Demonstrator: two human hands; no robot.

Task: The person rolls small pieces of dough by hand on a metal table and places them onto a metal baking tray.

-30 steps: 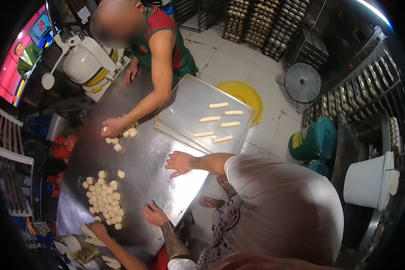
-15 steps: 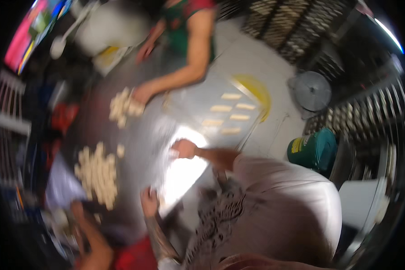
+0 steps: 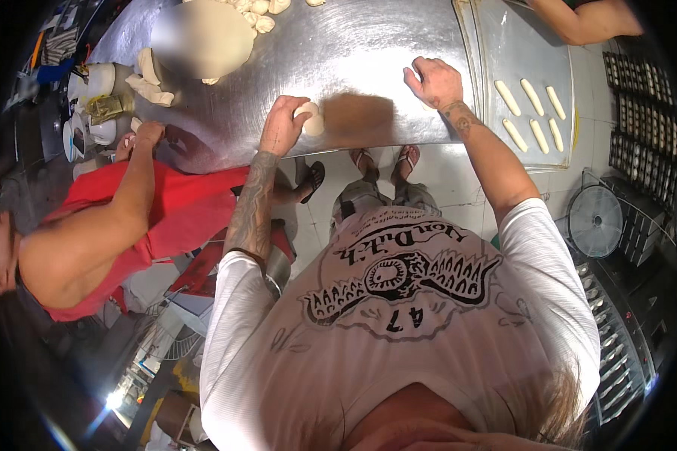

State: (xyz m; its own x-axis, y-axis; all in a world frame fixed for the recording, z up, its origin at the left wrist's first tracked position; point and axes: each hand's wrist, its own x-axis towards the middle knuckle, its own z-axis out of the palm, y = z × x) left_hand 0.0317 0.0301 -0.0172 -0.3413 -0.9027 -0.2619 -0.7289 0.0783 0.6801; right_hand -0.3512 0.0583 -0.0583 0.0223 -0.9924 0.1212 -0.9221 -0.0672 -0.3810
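Observation:
My left hand (image 3: 284,124) is closed at the near edge of the metal table (image 3: 368,71). Its thumb and fingers are round pale dough pieces (image 3: 313,125), which look like two small lumps lying together. Farther right, my right hand (image 3: 436,83) rests over the table with its thumb apart from loosely bent fingers. A sliver of something pale shows by the heel of that hand, too little to name. Several rolled dough sticks (image 3: 532,98) lie in two rows on a tray (image 3: 496,45) to the right.
A large pale round shape (image 3: 203,45), partly blurred, and several dough lumps (image 3: 262,22) sit at the far left. A person in red (image 3: 150,203) works at the left edge; another person's arm (image 3: 579,22) reaches in at far right. A round fan (image 3: 594,219) stands right.
The view has swung round and sharpened from a blurred one. Both my hands now show farther forward over the table, and dough is visible in my left hand.

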